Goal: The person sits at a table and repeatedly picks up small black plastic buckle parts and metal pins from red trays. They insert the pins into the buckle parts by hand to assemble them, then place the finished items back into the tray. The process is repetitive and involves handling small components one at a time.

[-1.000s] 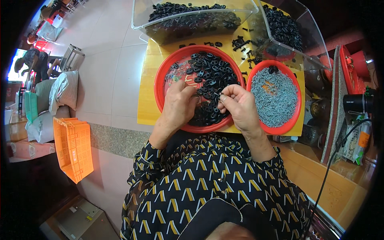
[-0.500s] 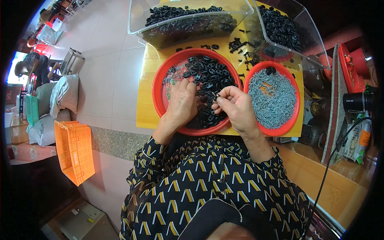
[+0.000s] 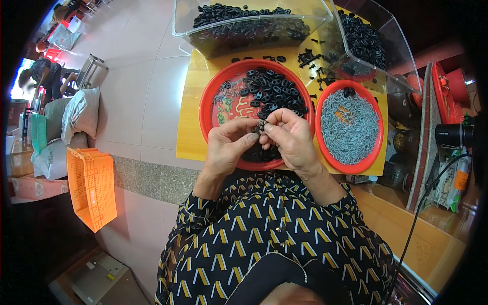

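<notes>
Over the near part of a round red tray (image 3: 207,109), my two hands meet fingertip to fingertip. Thumb and fingers of my left hand (image 3: 226,145) pinch a small black oval piece with two holes (image 3: 262,125). My right hand (image 3: 293,142) is closed in a pinch at the same spot; whatever else lies between its fingertips is too small and hidden to name. Many like black oval pieces (image 3: 277,90) heap up in the tray's right half, and some small greyish bits (image 3: 229,93) lie at its left.
Right of my hands stands a smaller red tray (image 3: 379,127) full of small silver screws (image 3: 351,133). Clear plastic bins (image 3: 254,29) of black parts stand behind. Loose black parts (image 3: 307,58) lie on the yellow board (image 3: 189,122). An orange crate (image 3: 94,188) is at left.
My left hand has come out of the heap of black pieces, moving nearer to me, with a piece in its fingertips. My right hand has drawn left to meet it.
</notes>
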Tool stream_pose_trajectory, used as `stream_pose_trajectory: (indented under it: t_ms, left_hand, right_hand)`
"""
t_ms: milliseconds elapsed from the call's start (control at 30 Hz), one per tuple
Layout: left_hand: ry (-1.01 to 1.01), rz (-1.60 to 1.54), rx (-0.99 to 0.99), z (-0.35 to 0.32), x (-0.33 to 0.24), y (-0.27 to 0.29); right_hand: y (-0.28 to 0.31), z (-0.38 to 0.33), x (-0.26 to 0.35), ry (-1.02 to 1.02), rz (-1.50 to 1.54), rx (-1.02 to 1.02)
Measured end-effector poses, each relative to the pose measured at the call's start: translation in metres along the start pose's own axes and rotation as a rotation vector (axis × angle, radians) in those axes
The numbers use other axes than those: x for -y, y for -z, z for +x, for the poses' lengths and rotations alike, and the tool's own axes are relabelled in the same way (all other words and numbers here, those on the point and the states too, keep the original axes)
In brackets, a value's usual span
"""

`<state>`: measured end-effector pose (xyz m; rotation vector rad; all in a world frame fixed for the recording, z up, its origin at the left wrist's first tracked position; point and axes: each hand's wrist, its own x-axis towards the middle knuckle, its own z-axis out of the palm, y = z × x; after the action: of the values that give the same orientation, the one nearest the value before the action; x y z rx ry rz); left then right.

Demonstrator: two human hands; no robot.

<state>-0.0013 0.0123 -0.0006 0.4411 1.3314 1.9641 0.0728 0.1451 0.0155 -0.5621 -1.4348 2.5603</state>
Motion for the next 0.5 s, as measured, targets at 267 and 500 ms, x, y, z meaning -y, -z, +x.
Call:
stream_pose_trajectory:
  t_ms: [267, 500]
  left_hand:
    - [0.011, -0.142, -0.038, -0.002, 0.001, 0.003]
    - [-0.002, -0.236, 0.038, -0.004, 0.003, 0.018]
  right_hand:
    - [-0.001, -0.001, -0.002, -0.029, 0.008, 0.040]
    - [-0.004, -0.005, 0.011, -0.038, -0.243, 0.001]
